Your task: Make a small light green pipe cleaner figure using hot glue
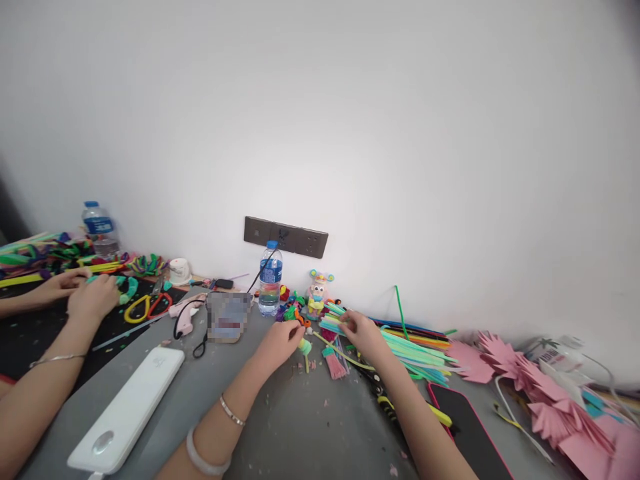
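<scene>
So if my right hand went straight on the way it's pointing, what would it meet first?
Your right hand would likely meet the pale pipe cleaner ends just ahead first, with the big-eyed figurine farther on; depth is hard to judge.

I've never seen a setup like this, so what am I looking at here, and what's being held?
There's no machine: a person works bare-handed, and the one picture comes from a camera worn on their head, looking forward and down. Their left hand pinches a small green fuzzy piece. Their right hand is at a bundle of pale fuzzy stems; I can't tell whether it grips any. The grey table also holds a water bottle, a small figurine and a long white device. The hands at far left are another person's.
</scene>
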`<control>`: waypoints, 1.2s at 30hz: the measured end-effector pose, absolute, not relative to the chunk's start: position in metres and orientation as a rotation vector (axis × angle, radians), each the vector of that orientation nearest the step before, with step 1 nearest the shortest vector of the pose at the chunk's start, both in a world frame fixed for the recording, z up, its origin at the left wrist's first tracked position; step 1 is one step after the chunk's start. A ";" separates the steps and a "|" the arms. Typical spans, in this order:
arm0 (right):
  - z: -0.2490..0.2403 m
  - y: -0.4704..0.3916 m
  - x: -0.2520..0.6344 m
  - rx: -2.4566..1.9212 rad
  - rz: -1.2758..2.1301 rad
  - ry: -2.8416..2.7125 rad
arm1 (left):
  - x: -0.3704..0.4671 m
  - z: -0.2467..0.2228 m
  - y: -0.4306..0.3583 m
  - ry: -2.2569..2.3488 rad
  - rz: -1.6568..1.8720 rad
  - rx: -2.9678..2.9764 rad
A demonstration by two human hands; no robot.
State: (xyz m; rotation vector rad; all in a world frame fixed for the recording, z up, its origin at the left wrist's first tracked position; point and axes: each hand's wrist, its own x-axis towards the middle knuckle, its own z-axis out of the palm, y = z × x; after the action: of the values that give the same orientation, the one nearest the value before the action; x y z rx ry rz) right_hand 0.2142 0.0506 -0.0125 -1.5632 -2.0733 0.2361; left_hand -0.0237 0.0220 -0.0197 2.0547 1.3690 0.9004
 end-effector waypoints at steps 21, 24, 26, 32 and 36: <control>-0.023 0.052 0.206 -1.506 0.009 -1.932 | -0.021 -0.017 0.020 1.351 0.901 2.083; -0.020 0.056 0.202 -1.504 -0.015 -1.925 | -0.021 -0.018 0.021 1.355 0.902 2.079; -0.018 0.058 0.199 -1.497 -0.026 -1.915 | -0.021 -0.018 0.021 1.362 0.901 2.072; -0.002 0.065 0.199 -1.443 0.014 -1.867 | -0.021 -0.018 0.021 1.375 0.892 2.063; 0.016 0.069 0.205 -1.408 0.105 -1.823 | -0.021 -0.022 0.024 1.376 0.885 2.074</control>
State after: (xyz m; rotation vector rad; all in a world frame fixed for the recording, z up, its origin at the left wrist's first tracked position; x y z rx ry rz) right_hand 0.2054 0.0690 0.0162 -1.4076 -1.8228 0.1047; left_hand -0.0208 0.0240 -0.0223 2.0744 1.3757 0.8846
